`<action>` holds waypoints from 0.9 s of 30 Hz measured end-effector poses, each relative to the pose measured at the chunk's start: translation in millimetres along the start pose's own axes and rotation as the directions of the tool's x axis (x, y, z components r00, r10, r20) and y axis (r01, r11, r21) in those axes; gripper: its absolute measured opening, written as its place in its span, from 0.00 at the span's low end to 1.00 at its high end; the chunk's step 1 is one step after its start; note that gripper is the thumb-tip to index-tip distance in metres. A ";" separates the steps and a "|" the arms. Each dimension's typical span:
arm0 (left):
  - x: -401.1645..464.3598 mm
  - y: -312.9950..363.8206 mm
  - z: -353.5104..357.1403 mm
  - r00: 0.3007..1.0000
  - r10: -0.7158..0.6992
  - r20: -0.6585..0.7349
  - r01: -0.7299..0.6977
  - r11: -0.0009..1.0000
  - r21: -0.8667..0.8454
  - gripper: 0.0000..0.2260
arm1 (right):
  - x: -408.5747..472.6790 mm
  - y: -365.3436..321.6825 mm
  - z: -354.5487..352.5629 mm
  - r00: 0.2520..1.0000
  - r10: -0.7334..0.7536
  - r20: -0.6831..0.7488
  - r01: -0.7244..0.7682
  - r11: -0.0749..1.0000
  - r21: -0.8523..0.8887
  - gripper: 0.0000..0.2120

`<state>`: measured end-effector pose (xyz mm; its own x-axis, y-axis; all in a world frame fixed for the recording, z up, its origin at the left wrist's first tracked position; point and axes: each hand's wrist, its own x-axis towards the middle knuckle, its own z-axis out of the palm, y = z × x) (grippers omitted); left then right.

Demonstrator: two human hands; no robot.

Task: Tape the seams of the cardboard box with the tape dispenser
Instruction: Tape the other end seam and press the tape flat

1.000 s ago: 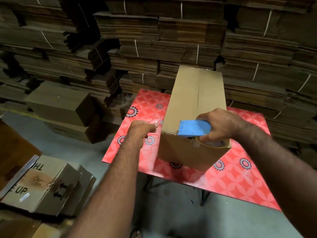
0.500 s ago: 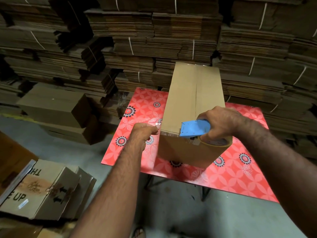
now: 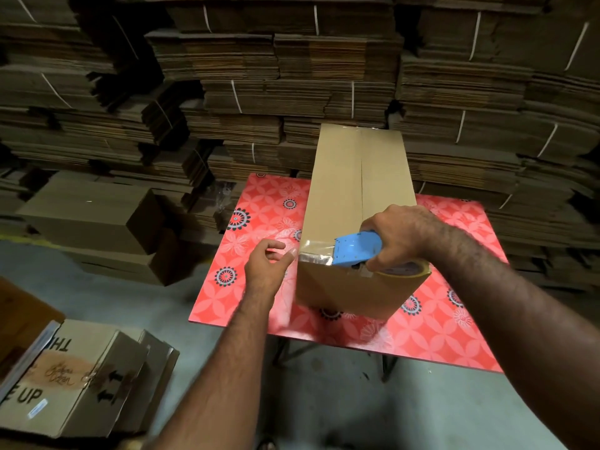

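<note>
A long closed cardboard box (image 3: 357, 177) lies on the red patterned table (image 3: 435, 323), its centre seam running away from me. My right hand (image 3: 402, 235) grips the blue tape dispenser (image 3: 355, 248) on the box's near top edge; the tape roll (image 3: 406, 271) hangs over the front face. A shiny strip of clear tape (image 3: 316, 250) runs along that edge from the dispenser to the left corner. My left hand (image 3: 266, 267) hovers just left of that corner, fingers loosely spread, one fingertip by the tape's end.
Tied bundles of flattened cartons (image 3: 292, 76) are stacked high behind and beside the table. Brown boxes (image 3: 91, 216) sit on the floor at left. A printed carton marked "UP" (image 3: 74, 381) lies at bottom left. Grey concrete floor (image 3: 324, 401) lies below the table edge.
My left hand has let go at the box's left corner and drawn slightly away, fingers opening. The dispenser has stayed near the front edge, with a strip of tape now laid there.
</note>
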<state>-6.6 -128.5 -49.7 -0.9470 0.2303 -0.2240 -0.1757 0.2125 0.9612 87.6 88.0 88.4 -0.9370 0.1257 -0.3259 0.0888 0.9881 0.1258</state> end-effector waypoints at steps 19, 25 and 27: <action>25.0 18.7 -16.7 0.767 0.419 0.486 -0.624 0.667 0.408 0.15 | -5.9 -4.4 2.9 0.998 0.055 -0.040 -0.055 0.998 -0.008 0.29; 34.4 32.8 -25.4 0.710 0.388 0.588 -0.643 0.697 0.317 0.08 | -7.7 -5.2 1.9 0.997 0.069 -0.021 -0.069 0.998 0.002 0.29; 35.2 35.1 -22.2 0.713 0.377 0.591 -0.616 0.739 0.272 0.03 | -8.0 -5.9 1.2 0.997 0.073 -0.016 -0.072 0.997 0.007 0.29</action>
<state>-52.1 -134.0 -20.3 -0.5829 0.8054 0.1078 0.5265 0.2733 0.8051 95.0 81.3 89.1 -0.9333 0.1957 -0.3012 0.1587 0.9769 0.1427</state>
